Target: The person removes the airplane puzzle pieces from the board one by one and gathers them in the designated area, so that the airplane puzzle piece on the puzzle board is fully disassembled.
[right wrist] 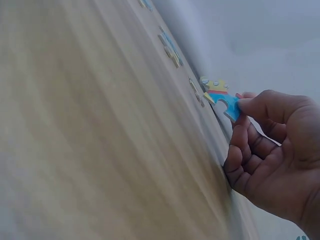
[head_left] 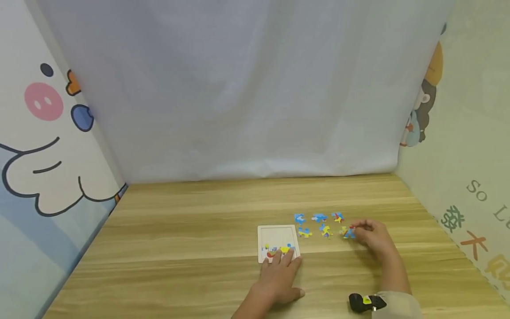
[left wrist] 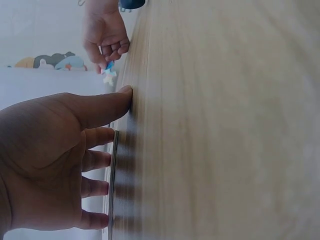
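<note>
A square wooden puzzle board (head_left: 279, 230) lies on the table, with a row of colourful pieces (head_left: 271, 253) fitted along its near side. My left hand (head_left: 279, 279) rests its straight fingertips on the board's near edge, the thumb apart on the table. Between thumb and finger, my right hand (right wrist: 275, 140) pinches a blue, yellow and red jigsaw piece (right wrist: 222, 95), raised off the table in the right wrist view. Several loose jigsaw pieces (head_left: 319, 217) lie in two rows between the board and the right hand.
The wooden table (head_left: 191, 221) runs back to a grey-white curtain (head_left: 239, 88). Cartoon-printed walls flank it, a left wall (head_left: 40, 155) and a right wall (head_left: 458, 155). A black strapped device (head_left: 364, 302) is on the right wrist.
</note>
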`<state>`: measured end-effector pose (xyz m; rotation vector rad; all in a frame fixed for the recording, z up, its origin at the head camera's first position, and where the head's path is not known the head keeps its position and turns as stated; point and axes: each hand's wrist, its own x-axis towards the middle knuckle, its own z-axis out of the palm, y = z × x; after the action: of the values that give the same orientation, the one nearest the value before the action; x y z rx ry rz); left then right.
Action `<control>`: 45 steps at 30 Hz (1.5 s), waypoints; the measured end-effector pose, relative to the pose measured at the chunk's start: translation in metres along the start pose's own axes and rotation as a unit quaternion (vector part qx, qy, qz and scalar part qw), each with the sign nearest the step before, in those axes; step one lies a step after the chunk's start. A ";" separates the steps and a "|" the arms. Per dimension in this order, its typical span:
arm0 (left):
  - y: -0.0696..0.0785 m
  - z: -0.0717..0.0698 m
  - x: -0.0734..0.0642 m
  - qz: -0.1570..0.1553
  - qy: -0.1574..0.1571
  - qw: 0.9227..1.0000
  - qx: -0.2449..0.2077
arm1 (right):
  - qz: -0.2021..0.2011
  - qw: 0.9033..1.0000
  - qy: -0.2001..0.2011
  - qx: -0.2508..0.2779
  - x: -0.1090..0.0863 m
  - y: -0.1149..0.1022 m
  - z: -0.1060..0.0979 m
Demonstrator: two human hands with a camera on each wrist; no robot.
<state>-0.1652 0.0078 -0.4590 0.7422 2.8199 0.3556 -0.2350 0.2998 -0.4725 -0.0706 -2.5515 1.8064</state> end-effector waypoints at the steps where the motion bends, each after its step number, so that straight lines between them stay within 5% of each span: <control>1: -0.001 0.001 0.000 -0.002 -0.001 1.000 -0.001 | -0.002 1.000 -0.002 -0.005 0.001 0.000 0.001; 9: -0.001 0.002 0.001 -0.002 0.001 1.000 -0.010 | 0.004 0.995 0.007 -0.098 0.010 -0.001 0.003; 16: 0.002 0.000 0.001 -0.004 0.002 1.000 -0.004 | 0.011 0.992 0.013 -0.126 0.014 0.001 0.003; 36: -0.002 0.004 -0.003 0.007 0.009 1.000 -0.002 | 0.024 0.993 -0.007 -0.113 -0.001 -0.006 0.013; 45: -0.002 0.001 -0.003 0.005 0.033 0.999 -0.019 | -0.024 0.991 -0.008 -0.131 -0.010 -0.024 0.017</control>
<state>-0.1630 0.0051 -0.4603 0.7516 2.8632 0.4427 -0.2262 0.2756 -0.4557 0.0041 -2.7592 1.4526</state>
